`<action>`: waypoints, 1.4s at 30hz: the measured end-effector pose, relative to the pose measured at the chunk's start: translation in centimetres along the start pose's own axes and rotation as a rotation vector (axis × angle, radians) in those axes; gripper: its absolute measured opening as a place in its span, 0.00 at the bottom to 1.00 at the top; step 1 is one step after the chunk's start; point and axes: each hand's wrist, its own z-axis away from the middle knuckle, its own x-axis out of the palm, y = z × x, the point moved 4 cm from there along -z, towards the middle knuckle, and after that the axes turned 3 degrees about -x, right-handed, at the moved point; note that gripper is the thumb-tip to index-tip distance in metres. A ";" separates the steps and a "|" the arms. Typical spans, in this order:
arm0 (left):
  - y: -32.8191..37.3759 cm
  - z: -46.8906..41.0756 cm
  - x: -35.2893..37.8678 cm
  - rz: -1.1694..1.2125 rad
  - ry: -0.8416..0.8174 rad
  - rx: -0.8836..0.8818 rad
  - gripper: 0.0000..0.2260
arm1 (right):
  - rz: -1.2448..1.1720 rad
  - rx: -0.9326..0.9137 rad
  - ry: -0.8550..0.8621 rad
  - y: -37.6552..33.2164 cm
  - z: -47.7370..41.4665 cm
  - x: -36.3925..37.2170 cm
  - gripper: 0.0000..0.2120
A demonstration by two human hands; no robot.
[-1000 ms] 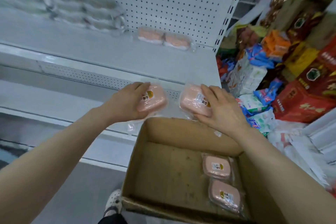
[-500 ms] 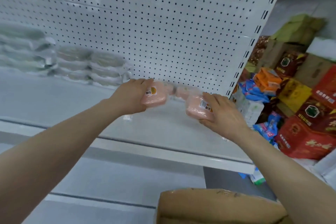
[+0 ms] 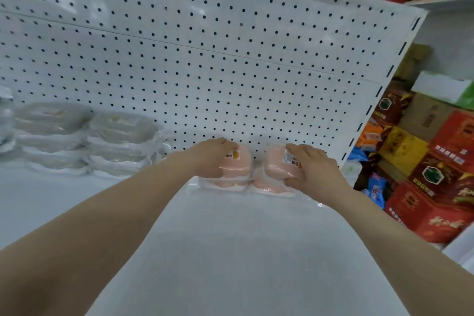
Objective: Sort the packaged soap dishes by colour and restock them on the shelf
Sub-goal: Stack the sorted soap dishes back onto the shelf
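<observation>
At the back of a white shelf (image 3: 230,251), the left hand (image 3: 213,159) and right hand (image 3: 311,169) each clasp a pink soap dish (image 3: 237,163) (image 3: 278,165) atop pink packs already lying there — pegboard (image 3: 205,72) directly behind. Grey stacked packs (image 3: 84,138) sit at nine o'clock; red cartons (image 3: 433,187) crowd three o'clock.

One head-worn wide-angle view looks forward and down, close over the shelf (image 3: 230,238), facing the pegboard (image 3: 205,72) at 12 o'clock.
</observation>
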 end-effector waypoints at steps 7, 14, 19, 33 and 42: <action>-1.3 -0.5 3.1 -0.130 0.214 0.149 0.25 | -0.090 -0.055 -0.142 -0.2 -3.8 2.8 0.31; -0.8 -0.3 4.8 -0.167 0.502 0.130 0.21 | -0.078 -0.051 -0.121 -0.6 -2.6 5.3 0.33; -0.3 -0.2 5.1 -0.178 0.524 0.089 0.22 | -0.012 -0.025 -0.048 -1.1 -2.1 6.7 0.37; 5.6 4.5 1.7 -0.229 0.542 0.062 0.21 | 0.104 -0.160 0.012 -0.5 1.7 1.9 0.28; 17.5 13.2 2.8 -0.144 0.573 0.073 0.17 | 0.156 -0.276 0.081 3.3 16.6 -2.2 0.28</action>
